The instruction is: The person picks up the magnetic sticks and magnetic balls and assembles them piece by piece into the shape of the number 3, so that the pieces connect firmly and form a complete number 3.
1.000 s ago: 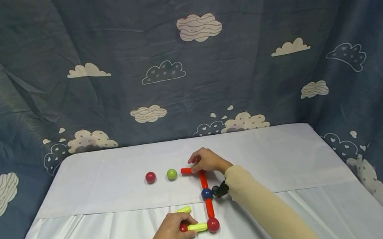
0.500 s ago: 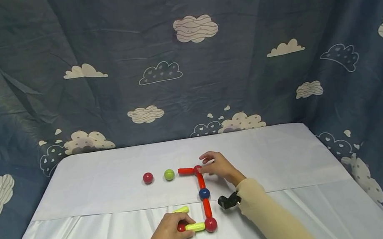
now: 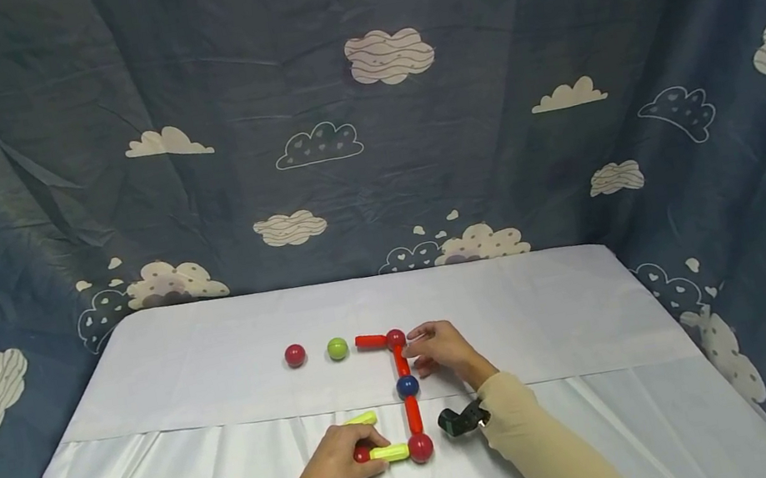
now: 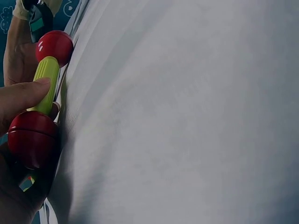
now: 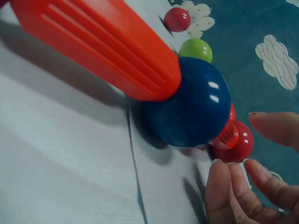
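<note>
My left hand pinches a yellow-green rod between thumb and fingers. A red ball sits at its far end and another red ball at its near end. From the right-hand red ball a red rod runs to a blue ball, then a second red rod runs to an upper red ball. A third red rod points left from there. My right hand is beside the upper joint, thumb and fingers apart, holding nothing.
A green ball and a loose red ball lie left of the third red rod. Another yellow-green rod shows partly behind my left hand. A white cloth covers the table; a cloud-print curtain stands behind.
My right hand has drawn away from the upper red ball, rightward and then toward me, uncovering the ball and the third red rod. My left hand keeps its grip on the yellow-green rod.
</note>
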The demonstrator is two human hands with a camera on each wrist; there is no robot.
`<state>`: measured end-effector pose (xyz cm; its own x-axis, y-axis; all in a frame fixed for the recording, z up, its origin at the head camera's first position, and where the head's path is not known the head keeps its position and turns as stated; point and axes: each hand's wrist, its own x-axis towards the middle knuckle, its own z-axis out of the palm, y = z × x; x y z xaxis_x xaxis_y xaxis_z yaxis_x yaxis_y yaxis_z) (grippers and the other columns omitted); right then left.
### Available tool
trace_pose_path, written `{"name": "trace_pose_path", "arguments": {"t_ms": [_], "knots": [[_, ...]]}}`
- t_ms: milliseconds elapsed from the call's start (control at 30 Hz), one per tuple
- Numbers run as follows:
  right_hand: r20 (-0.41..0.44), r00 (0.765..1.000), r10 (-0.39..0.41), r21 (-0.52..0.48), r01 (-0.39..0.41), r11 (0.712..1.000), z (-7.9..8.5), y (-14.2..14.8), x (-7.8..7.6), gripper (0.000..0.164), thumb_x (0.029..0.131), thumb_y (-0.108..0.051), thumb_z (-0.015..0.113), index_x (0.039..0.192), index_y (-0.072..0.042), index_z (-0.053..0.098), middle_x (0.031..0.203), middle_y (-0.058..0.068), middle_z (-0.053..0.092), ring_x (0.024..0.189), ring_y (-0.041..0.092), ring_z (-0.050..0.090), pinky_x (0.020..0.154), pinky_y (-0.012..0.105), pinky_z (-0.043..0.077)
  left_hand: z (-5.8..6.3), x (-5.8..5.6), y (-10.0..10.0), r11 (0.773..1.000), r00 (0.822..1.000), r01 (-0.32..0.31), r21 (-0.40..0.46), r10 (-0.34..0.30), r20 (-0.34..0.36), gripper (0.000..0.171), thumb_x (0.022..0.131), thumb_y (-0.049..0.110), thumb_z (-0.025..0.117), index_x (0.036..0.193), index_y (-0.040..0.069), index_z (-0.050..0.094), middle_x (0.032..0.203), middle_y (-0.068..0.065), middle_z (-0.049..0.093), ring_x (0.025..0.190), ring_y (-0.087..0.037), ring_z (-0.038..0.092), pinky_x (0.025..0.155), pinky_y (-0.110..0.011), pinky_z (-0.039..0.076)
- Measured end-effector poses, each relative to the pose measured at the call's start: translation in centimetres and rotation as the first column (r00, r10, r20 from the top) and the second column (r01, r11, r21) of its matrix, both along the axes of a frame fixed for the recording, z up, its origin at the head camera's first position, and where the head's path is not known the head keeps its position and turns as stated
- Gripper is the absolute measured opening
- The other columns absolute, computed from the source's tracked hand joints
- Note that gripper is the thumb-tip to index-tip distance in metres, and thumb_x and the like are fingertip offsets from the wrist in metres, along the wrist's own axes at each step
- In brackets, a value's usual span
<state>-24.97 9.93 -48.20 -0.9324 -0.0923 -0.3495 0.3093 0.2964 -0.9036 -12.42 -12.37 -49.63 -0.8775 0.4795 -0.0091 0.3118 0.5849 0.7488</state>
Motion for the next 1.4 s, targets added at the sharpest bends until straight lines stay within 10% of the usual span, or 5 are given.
{"name": "trace_pose_path", "arguments": {"t_ms": [1400], "knots": [[0.004, 0.999, -0.044, 0.139, 0.043, 0.989, -1.0, -1.5, -0.1, 0.02, 0.078, -0.018, 0.08, 0.083, 0.0, 0.071, 0.071, 0.007, 0.067, 0.05, 0.011, 0.06, 0.05, 0.02, 0.05, -0.1, -0.1, -0.1, 1.0, 1.0, 0.007, 0.004, -0.007, -0.011, 0.015, 0.08, 0.019, 0.078, 0.094, 0.017, 0.073, 0.088, 0.013, 0.067, 0.083, -0.002, 0.056, 0.078, -0.028, 0.047]]}}
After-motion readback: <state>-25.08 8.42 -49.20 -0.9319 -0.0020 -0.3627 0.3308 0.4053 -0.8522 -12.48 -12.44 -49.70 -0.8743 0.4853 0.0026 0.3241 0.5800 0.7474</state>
